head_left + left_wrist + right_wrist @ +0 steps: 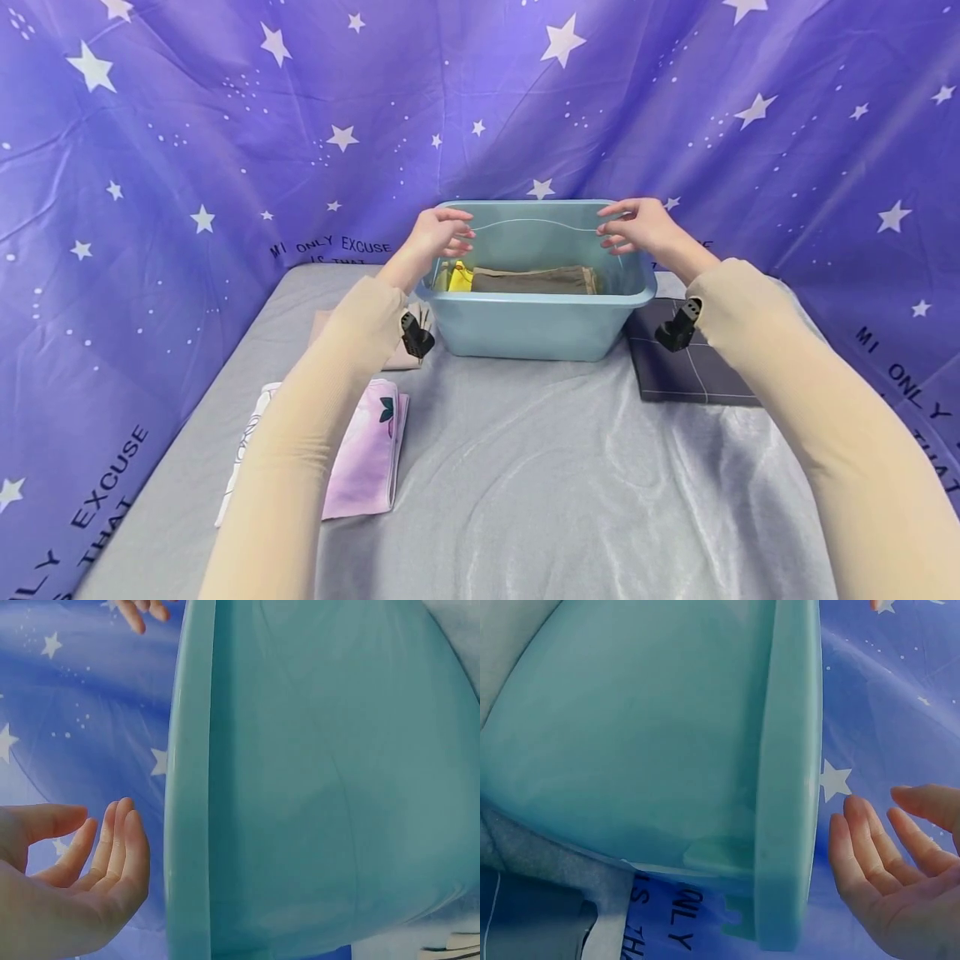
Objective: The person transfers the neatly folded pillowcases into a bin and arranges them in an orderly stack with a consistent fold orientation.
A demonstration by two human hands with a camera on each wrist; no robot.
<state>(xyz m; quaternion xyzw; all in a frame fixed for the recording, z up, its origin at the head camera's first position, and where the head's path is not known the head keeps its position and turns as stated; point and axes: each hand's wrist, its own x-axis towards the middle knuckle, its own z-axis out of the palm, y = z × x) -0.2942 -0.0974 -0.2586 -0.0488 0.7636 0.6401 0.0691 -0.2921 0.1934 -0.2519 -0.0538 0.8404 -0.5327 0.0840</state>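
A light blue plastic tub stands at the back of the bed-like surface. Inside lie a folded taupe cloth and a bright yellow piece at its left. My left hand hovers over the tub's left side, fingers loosely bent with nothing between them. Across from it, my right hand is held over the right side, also holding nothing. Both wrist views show relaxed fingers beside the tub's rim, apart from it. A thin pale line crosses the tub's inner back wall between the hands.
A folded lilac cloth with a leaf print lies at front left, partly behind my left sleeve. Behind it is a beige-pink folded cloth. A dark folded cloth with pale lines lies right of the tub. A purple starry curtain hangs behind.
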